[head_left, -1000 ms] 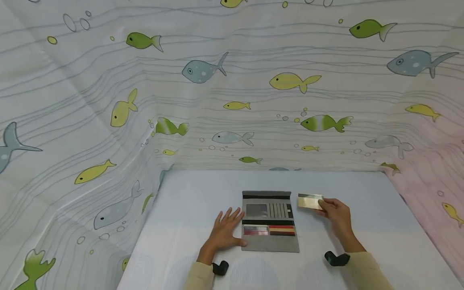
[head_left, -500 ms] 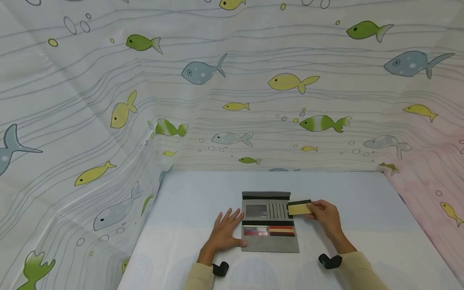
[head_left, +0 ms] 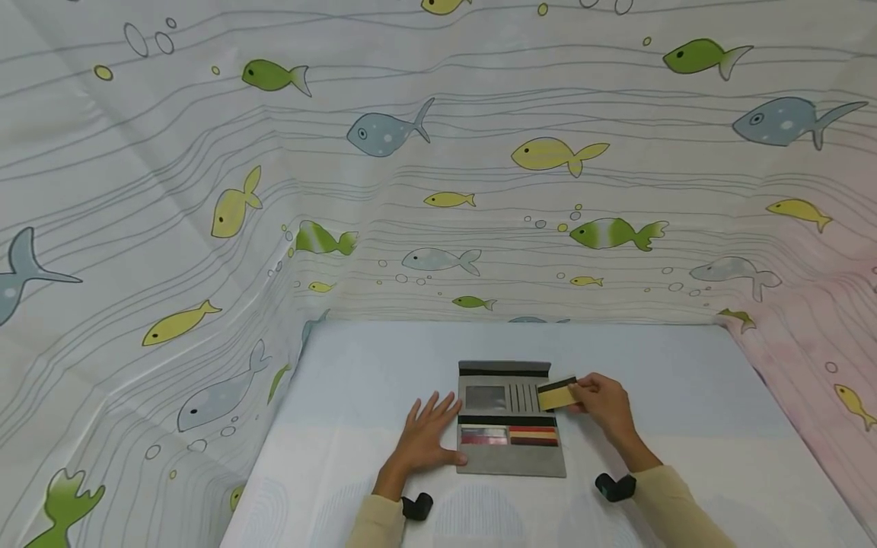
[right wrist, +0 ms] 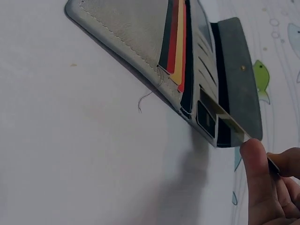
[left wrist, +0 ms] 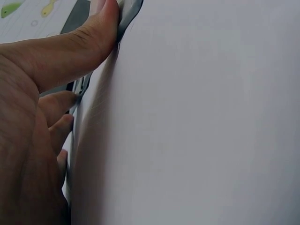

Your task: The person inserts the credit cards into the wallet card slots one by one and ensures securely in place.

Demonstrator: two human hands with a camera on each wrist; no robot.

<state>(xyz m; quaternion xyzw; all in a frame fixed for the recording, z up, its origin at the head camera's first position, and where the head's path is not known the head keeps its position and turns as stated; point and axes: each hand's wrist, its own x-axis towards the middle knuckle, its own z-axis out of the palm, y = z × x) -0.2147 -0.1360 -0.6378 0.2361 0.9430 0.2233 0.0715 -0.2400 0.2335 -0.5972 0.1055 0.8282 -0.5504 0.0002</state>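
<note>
A grey wallet (head_left: 510,462) lies unfolded on the table, with card slots and a clear window in its upper half. Several cards (head_left: 532,435) fill its lower slots, red, yellow and black among them. My left hand (head_left: 421,441) has its fingers spread along the wallet's left edge; the thumb (left wrist: 105,33) is against that edge in the left wrist view. Between thumb and fingers my right hand (head_left: 608,407) pinches a gold card (head_left: 556,396) with a black stripe. The card is tilted and overlaps the upper slots' right end. In the right wrist view it appears nearly edge-on.
A pale table (head_left: 370,373) surrounds the wallet. Behind and beside it hangs a fish-patterned sheet (head_left: 384,205). Each wrist wears a small black camera, one at the left wrist (head_left: 416,507) and one at the right. A loose thread (right wrist: 146,97) sticks out from the wallet's edge.
My right hand has carried the gold card leftward, from beside the wallet to over its right-hand slots, and tilted it. The left hand and the wallet have stayed in place.
</note>
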